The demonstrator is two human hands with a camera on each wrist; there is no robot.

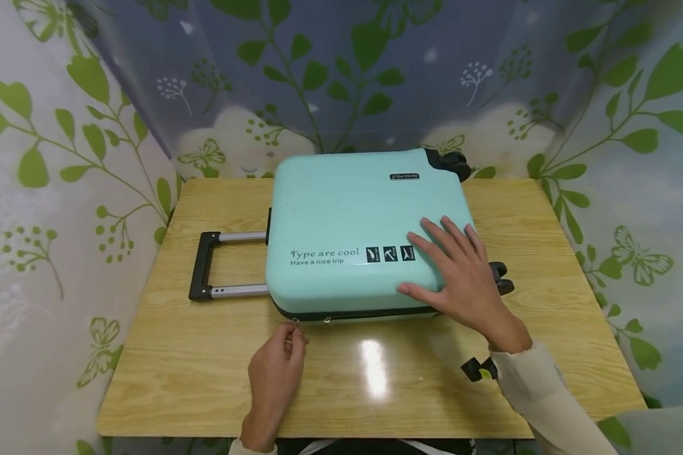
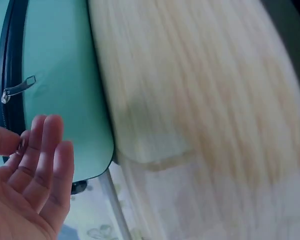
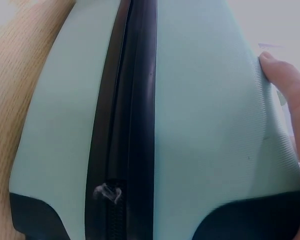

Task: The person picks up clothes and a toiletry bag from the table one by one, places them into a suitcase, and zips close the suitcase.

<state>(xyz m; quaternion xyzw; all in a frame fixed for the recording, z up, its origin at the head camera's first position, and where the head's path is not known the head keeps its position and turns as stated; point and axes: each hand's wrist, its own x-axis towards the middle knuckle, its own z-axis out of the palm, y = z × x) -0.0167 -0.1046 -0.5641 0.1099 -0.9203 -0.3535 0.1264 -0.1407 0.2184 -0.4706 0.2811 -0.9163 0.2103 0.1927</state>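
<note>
A mint-green hard-shell suitcase (image 1: 341, 202) lies flat on the wooden table. At its near left corner, my left hand (image 1: 276, 370) pinches a zipper pull (image 2: 21, 146) between thumb and index finger; the fingers partly hide it. A second, silver zipper pull (image 2: 22, 87) hangs free on the black zipper band a short way off. Fingers spread, my right hand (image 1: 461, 278) rests on the upper shell near the wheeled end. In the right wrist view, its thumb (image 3: 285, 80) touches the shell's edge, and the dark zipper seam (image 3: 122, 100) runs along the side.
To the left, the extended pull handle (image 1: 202, 265) reaches over the table (image 1: 165, 373). Black wheels (image 1: 502, 278) stick out at the right end. Leaf-patterned cloth (image 1: 341, 69) hangs behind and at both sides. A small black object (image 1: 478, 370) shows beside the right sleeve.
</note>
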